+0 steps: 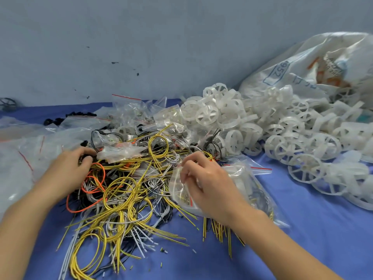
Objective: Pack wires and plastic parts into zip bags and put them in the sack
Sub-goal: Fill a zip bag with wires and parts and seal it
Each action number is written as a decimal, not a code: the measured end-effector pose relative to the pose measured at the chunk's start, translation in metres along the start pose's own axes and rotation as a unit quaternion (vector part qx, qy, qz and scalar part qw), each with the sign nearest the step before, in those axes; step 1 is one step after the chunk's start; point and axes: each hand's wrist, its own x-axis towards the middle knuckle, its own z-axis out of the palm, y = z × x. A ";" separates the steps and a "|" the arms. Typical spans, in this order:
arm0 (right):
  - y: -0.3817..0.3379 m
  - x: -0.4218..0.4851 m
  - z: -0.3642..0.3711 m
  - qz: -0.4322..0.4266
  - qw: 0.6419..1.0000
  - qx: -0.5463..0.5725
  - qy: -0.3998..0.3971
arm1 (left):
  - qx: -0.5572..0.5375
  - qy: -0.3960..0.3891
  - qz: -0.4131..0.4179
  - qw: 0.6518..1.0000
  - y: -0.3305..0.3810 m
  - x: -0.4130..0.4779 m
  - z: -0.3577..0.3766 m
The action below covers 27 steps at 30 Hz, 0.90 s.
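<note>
Blue cloth (302, 229) covers the work surface, which runs back to a plain grey-blue wall (141, 37). At the middle of the cloth lies a loose tangle of wires (129, 190) (mostly yellow, with white, black and a few orange loops among them). The left hand (68, 170) lies on the tangle's left edge with its fingers curled down and the thumb closed against them, gripping some of the wires. What sits between the fingertips is dark and blurred, so which strands it has is hard to say. The right hand (203, 182) is over the right side of the tangle, thumb and fingers pinching the mouth of a clear zip bag (242, 178). The bag's red-striped seal lies just beyond the hand, and the bag rests on the cloth with some wires showing through its plastic. Right of the wires spreads a heap of white, wheel-shaped plastic parts (272, 134). Behind that heap, against the wall, slumps the white printed sack (302, 63). Filled bags (131, 112) lie behind the tangle, flat clear bags (24, 154) lie at the left, and small black pieces (58, 120) sit near the wall.
</note>
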 end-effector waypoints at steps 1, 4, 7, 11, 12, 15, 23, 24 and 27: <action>0.003 0.001 -0.002 0.006 1.000 -0.003 -0.004 | 0.006 -0.004 -0.001 1.000 0.001 -0.002 -0.001; 0.006 0.002 -0.004 0.016 1.000 -0.011 -0.014 | 0.018 -0.016 0.002 1.000 0.003 -0.006 0.000; 0.004 0.004 -0.001 0.015 1.000 -0.010 -0.018 | 0.016 -0.018 0.002 1.000 0.005 -0.008 0.002; 0.003 0.005 0.002 0.013 1.000 0.008 -0.013 | 0.021 -0.014 -0.007 1.000 0.008 -0.012 0.004; 0.003 0.005 0.003 0.012 1.000 0.012 -0.012 | 0.024 -0.016 -0.011 1.000 0.009 -0.012 0.004; 0.003 0.006 0.004 0.004 1.000 0.015 -0.009 | 0.023 -0.006 -0.029 0.999 0.012 -0.008 0.001; 0.010 0.015 0.006 0.005 1.000 0.013 -0.013 | 0.003 0.003 0.014 1.000 0.047 0.035 -0.007; 0.011 0.016 0.007 0.004 1.000 0.015 -0.014 | 0.021 -0.050 0.049 0.997 0.051 0.038 -0.008; 0.013 0.017 0.006 0.000 1.000 0.016 -0.013 | 0.164 -0.169 0.123 0.964 0.055 0.035 -0.005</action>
